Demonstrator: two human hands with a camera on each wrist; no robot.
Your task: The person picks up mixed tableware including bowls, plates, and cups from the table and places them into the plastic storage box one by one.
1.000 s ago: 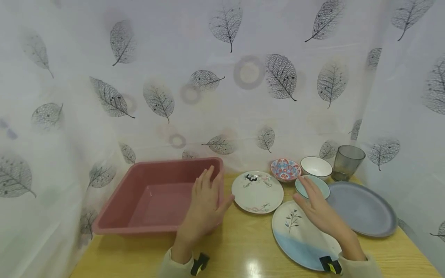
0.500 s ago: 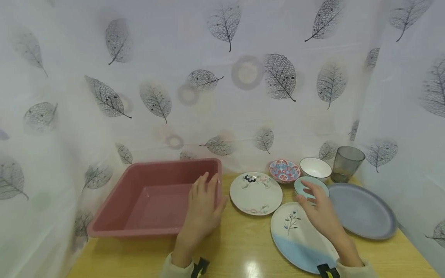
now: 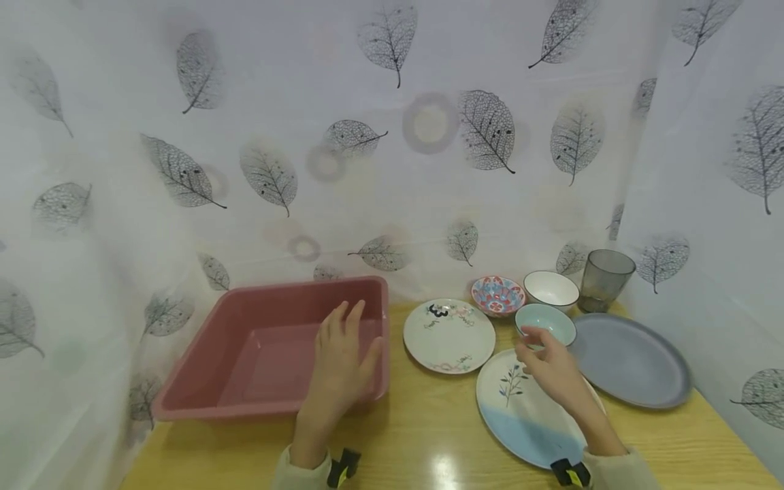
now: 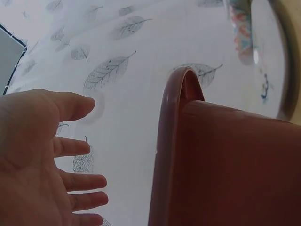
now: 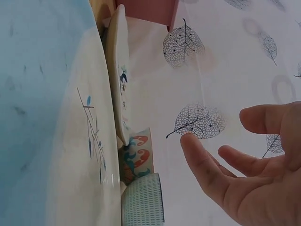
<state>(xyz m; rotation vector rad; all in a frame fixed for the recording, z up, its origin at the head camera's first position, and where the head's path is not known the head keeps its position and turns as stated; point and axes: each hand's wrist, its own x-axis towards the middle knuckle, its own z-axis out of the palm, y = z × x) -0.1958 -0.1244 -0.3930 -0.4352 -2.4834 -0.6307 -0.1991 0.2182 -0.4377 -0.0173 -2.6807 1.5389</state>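
Note:
My left hand [image 3: 338,371] hovers over the right side of a red plastic basin [image 3: 202,354], fingers spread and holding nothing; in the left wrist view it is apart from the basin's rim [image 4: 164,141]. Above a plate with a twig print and a blue lower part [image 3: 520,422], my right hand [image 3: 554,371] hangs with loosely bent fingers and nothing in them. Just beyond its fingertips is a pale green bowl [image 3: 545,323]. In the right wrist view that bowl [image 5: 142,202] and the twig plate [image 5: 84,122] are apart from the hand.
A floral plate [image 3: 450,337] lies between basin and bowls. Behind stand a red-and-blue patterned bowl [image 3: 497,296], a white bowl [image 3: 551,289] and a grey drinking glass [image 3: 605,280]. At the right is a grey oval tray [image 3: 633,361]. A leaf-print curtain [image 3: 429,190] hangs behind the wooden table [image 3: 422,435].
My left hand has shifted left, farther over the basin. The right hand's fingers have bent more and sit a little lower over the twig plate. The dishes have stayed put.

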